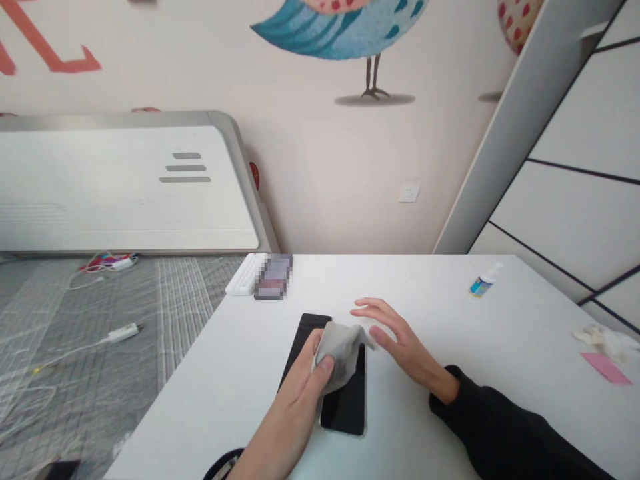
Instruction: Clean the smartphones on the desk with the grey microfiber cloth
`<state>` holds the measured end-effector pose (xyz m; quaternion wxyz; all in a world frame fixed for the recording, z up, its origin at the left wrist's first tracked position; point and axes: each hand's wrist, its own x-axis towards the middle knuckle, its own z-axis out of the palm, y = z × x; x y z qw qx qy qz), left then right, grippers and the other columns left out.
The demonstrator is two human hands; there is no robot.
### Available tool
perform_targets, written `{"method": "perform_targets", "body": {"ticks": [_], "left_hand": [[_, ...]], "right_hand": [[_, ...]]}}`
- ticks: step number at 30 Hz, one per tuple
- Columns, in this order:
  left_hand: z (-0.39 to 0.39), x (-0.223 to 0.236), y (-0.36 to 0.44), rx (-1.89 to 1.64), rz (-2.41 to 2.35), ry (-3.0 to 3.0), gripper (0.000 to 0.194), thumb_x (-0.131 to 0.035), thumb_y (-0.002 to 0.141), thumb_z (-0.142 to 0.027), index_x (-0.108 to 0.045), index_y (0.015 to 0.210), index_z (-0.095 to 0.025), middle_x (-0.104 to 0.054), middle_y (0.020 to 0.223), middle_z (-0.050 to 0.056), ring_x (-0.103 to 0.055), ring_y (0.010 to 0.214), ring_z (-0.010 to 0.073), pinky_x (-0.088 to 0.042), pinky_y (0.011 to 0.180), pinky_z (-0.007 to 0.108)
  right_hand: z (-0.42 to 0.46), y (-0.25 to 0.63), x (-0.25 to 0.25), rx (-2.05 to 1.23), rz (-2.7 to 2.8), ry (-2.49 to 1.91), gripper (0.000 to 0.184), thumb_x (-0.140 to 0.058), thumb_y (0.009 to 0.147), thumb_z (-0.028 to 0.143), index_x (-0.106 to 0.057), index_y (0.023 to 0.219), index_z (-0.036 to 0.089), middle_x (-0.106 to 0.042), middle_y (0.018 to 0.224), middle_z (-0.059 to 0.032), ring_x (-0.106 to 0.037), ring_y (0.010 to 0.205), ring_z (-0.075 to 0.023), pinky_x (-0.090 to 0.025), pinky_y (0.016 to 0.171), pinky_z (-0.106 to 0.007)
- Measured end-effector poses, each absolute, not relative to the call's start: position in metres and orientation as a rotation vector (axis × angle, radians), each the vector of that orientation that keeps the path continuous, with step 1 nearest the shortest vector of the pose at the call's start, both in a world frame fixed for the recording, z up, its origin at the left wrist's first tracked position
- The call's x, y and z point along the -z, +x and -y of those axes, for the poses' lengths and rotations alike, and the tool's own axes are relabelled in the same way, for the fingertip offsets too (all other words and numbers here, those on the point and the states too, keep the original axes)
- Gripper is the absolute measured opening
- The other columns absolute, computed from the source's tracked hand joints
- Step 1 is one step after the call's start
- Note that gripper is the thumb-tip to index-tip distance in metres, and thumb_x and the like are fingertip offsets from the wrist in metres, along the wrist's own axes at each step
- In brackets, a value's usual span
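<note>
Between the thumb and fingers of my left hand (303, 380) is a thin grey cloth (340, 350), its far corner drooping to the right. Under the cloth a smartphone (344, 407) in a clear case lies flat on the white table, screen dark; its upper part is mostly covered. A second flat black item (306, 333) lies just left of it, partly hidden by my left hand. My right hand (397, 337) is held to the right of the cloth, fingers stretched and apart, with nothing in it. Its thumb is close to the cloth's drooping corner; whether they touch I cannot tell.
The white table (425, 427) reaches back to the wall. At its far left edge lie a white case (245, 275) and a blurred-out device (274, 277). A small spray bottle (485, 280) stands far right, near a pink paper (606, 368) and crumpled tissue (607, 340). A bed with cables is left.
</note>
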<state>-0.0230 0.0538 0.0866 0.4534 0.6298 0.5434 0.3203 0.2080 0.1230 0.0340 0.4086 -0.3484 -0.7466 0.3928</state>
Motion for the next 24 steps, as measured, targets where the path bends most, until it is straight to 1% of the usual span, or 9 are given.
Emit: {"method": "perform_targets", "body": {"ticks": [2, 4, 7, 9, 12, 16, 20, 22, 24], "left_hand": [[-0.059, -0.095, -0.011, -0.749, -1.263, 1.685, 0.057, -0.037, 0.104, -0.055, -0.053, 0.149, -0.023, -0.056, 0.154, 0.009, -0.050, 0.142, 0.0278, -0.043, 0.116, 0.041], [-0.064, -0.102, 0.001, -0.696, -1.129, 1.806, 0.044, -0.041, 0.104, -0.047, -0.063, 0.133, -0.024, -0.067, 0.136, 0.007, -0.061, 0.125, 0.0240, -0.046, 0.110, 0.036], [-0.066, -0.106, 0.017, -0.604, -1.035, 1.890, 0.029, -0.044, 0.102, -0.035, -0.070, 0.098, -0.021, -0.073, 0.103, 0.004, -0.066, 0.097, 0.0199, -0.050, 0.094, 0.029], [-0.063, -0.104, 0.025, -0.548, -1.014, 1.927, 0.024, -0.045, 0.098, -0.023, -0.066, 0.088, -0.020, -0.070, 0.088, 0.001, -0.063, 0.080, 0.0171, -0.049, 0.081, 0.027], [-0.056, -0.097, 0.032, -0.504, -0.991, 1.961, 0.025, -0.045, 0.087, -0.008, -0.066, 0.094, -0.020, -0.069, 0.087, 0.000, -0.061, 0.077, 0.0160, -0.046, 0.076, 0.025], [-0.051, -0.088, 0.033, -0.542, -1.015, 1.952, 0.044, -0.046, 0.073, 0.002, -0.060, 0.105, -0.024, -0.070, 0.096, -0.001, -0.066, 0.091, 0.0166, -0.045, 0.085, 0.024], [-0.056, -0.087, 0.030, -0.550, -1.045, 1.909, 0.033, -0.049, 0.080, -0.002, -0.054, 0.103, -0.025, -0.066, 0.085, -0.005, -0.062, 0.078, 0.0148, -0.043, 0.075, 0.023], [-0.060, -0.089, 0.030, -0.541, -1.056, 1.908, 0.012, -0.053, 0.090, -0.013, -0.056, 0.093, -0.024, -0.063, 0.081, -0.004, -0.059, 0.075, 0.0149, -0.042, 0.071, 0.023], [-0.064, -0.090, 0.030, -0.540, -1.062, 1.915, 0.015, -0.055, 0.098, -0.027, -0.059, 0.084, -0.022, -0.061, 0.076, -0.003, -0.056, 0.073, 0.0152, -0.039, 0.069, 0.024]], "right_hand": [[-0.119, 0.211, -0.050, -1.119, 1.874, -0.783, 0.065, -0.037, 0.104, 0.072, -0.060, 0.144, 0.026, -0.060, 0.144, -0.0119, -0.059, 0.127, -0.0272, -0.045, 0.111, -0.045], [-0.115, 0.212, -0.061, -1.266, 1.901, -0.699, 0.066, -0.049, 0.099, 0.074, -0.064, 0.138, 0.024, -0.069, 0.132, -0.0103, -0.066, 0.117, -0.0265, -0.052, 0.102, -0.041], [-0.106, 0.217, -0.068, -1.376, 1.889, -0.680, 0.050, -0.071, 0.092, 0.063, -0.073, 0.119, 0.021, -0.076, 0.113, -0.0079, -0.071, 0.105, -0.0254, -0.055, 0.094, -0.038], [-0.094, 0.224, -0.067, -1.329, 1.807, -0.749, 0.036, -0.077, 0.091, 0.052, -0.074, 0.110, 0.021, -0.077, 0.110, -0.0070, -0.071, 0.104, -0.0240, -0.052, 0.096, -0.037], [-0.071, 0.237, -0.061, -1.210, 1.668, -0.860, 0.022, -0.081, 0.090, 0.040, -0.069, 0.092, 0.021, -0.078, 0.105, -0.0054, -0.070, 0.099, -0.0211, -0.049, 0.096, -0.036], [-0.046, 0.255, -0.052, -1.235, 1.528, -0.910, 0.028, -0.080, 0.090, 0.043, -0.062, 0.088, 0.021, -0.077, 0.108, -0.0079, -0.069, 0.099, -0.0217, -0.049, 0.093, -0.036], [-0.041, 0.276, -0.045, -1.338, 1.338, -0.962, 0.037, -0.078, 0.089, 0.051, -0.055, 0.087, 0.021, -0.070, 0.082, -0.0012, -0.060, 0.071, -0.0145, -0.045, 0.065, -0.026], [-0.045, 0.284, -0.042, -1.365, 1.247, -0.995, 0.039, -0.081, 0.087, 0.051, -0.055, 0.088, 0.021, -0.065, 0.076, 0.0018, -0.055, 0.065, -0.0122, -0.040, 0.061, -0.024], [-0.050, 0.290, -0.040, -1.383, 1.173, -1.019, 0.041, -0.084, 0.083, 0.052, -0.058, 0.092, 0.021, -0.065, 0.077, 0.0021, -0.056, 0.065, -0.0124, -0.041, 0.061, -0.025]]}}
